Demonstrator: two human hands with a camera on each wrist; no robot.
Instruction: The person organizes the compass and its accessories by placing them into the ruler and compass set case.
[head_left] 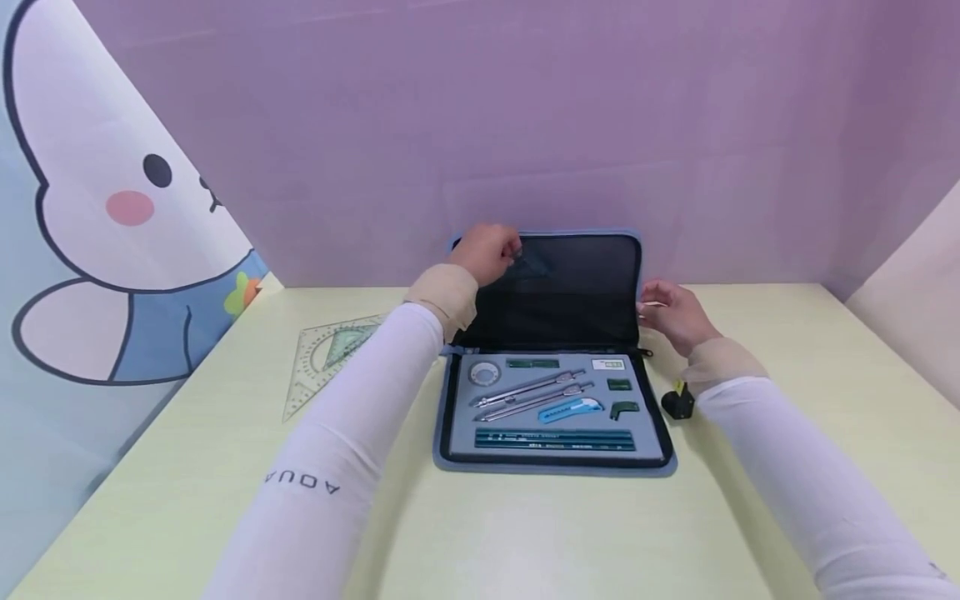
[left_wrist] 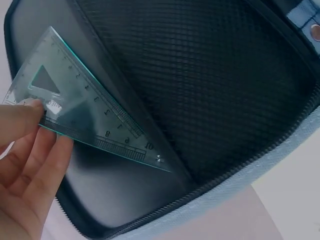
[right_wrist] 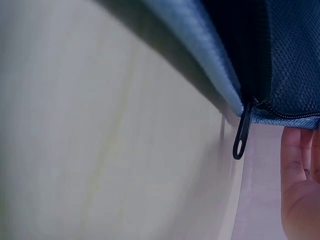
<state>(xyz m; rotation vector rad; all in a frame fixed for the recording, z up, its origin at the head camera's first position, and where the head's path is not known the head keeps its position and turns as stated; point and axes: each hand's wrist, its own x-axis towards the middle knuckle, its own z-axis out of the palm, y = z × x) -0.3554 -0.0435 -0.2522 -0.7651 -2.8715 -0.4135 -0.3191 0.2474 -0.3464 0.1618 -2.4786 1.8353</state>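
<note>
My left hand (head_left: pixel 486 252) pinches a clear set square (left_wrist: pixel 85 107) by its edge, thumb on top and fingers beneath. The set square lies against the black inner lid, its pointed end at the border of the mesh pocket (left_wrist: pixel 190 75). A blue zip case (head_left: pixel 555 469) stands open, lid raised. At the lid's right edge, my right hand (head_left: pixel 675 317) holds the rim; some fingertips are hidden behind it. In the case's tray are two silver compasses (head_left: pixel 528 389), a blue cutter (head_left: pixel 572 410), green pencils (head_left: pixel 555 439) and a round white piece (head_left: pixel 483 373).
Left of the case, partly behind my left arm, lie clear set squares (head_left: pixel 307 367) and a protractor. A small black object (head_left: pixel 678 403) with a yellow part sits by my right wrist. A purple backdrop (head_left: pixel 525 125) rises behind the pale table (head_left: pixel 570 533).
</note>
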